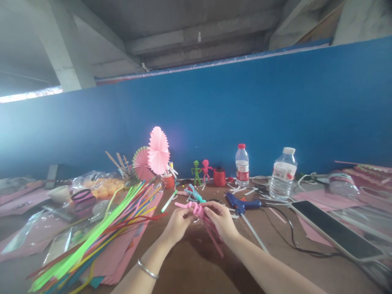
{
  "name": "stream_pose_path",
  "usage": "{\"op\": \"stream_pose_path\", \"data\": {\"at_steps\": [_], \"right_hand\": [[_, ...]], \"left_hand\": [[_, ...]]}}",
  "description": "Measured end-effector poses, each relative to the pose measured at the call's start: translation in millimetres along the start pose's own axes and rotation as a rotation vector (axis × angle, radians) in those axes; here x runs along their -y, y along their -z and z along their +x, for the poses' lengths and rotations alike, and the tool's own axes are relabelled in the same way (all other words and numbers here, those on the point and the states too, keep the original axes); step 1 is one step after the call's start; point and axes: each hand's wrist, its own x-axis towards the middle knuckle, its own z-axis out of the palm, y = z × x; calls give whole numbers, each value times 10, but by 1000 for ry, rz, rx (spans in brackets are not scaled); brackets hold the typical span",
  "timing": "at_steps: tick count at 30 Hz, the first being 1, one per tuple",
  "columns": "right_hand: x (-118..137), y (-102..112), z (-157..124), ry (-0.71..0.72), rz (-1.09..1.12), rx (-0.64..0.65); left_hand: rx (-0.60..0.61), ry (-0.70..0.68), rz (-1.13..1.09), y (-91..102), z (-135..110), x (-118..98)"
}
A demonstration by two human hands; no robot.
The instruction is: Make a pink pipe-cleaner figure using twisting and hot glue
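Observation:
Between my two hands is a figure of twisted pink pipe cleaners (198, 210), with long loose ends hanging toward me. My left hand (180, 222) pinches it from the left, fingertips closed. From the right, my right hand (221, 220) grips the same figure with bent fingers. Just beyond my hands lies a light blue pipe-cleaner figure (196, 194). Farther back, a green pipe-cleaner figure (196, 172) and a pink pipe-cleaner figure (206, 169) stand upright near the blue wall. The exact finger contacts are partly hidden.
A blue glue gun (243, 203) lies right of my hands, its black cord (290, 234) trailing right. Loose coloured pipe cleaners (88, 239) cover pink paper at left. Two bottles, a red-capped bottle (242, 165) and a white-capped bottle (283, 173), stand behind. A phone (335, 228) lies at right.

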Motion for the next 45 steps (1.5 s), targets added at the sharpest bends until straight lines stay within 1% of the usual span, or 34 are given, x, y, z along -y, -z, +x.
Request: {"op": "stream_pose_path", "data": {"at_steps": [4,8,11,14,16,19,23,26,28,31,33,35,37,40,45], "right_hand": [[-52,25,56,-96,83,30],[-30,55,74,-161,120,140],[12,51,63,-189,104,234],[14,27,64,-183,71,263],[-19,12,77,-163,36,238],[-99,3,91,-123,-36,163],[-167,12,73,-74,-157,77],[-146,26,47,-12,-268,34],[-111,35,31,31,-340,14],[-55,44,5,82,-428,4],[-25,45,-13,110,-471,8],[-6,44,-27,132,-503,11],[-1,44,-35,149,-525,10],[-17,42,-34,158,-544,6],[-53,27,-23,180,-573,0]], "left_hand": [[-16,-13,-28,7,-5,0],[-57,-15,-41,12,-6,-21],[-71,-4,-60,9,-2,-33],[-98,8,-81,14,14,-21],[-131,25,-97,28,31,5],[-187,64,-132,51,52,44],[-241,92,-204,48,57,35],[-285,96,-280,19,53,4],[-344,98,-340,2,55,8],[-439,105,-409,-1,62,55],[-464,121,-432,3,64,87],[-440,137,-444,-1,59,93],[-382,133,-446,-15,50,70],[-314,93,-423,-32,36,19],[-261,23,-380,-6,41,11]]}}
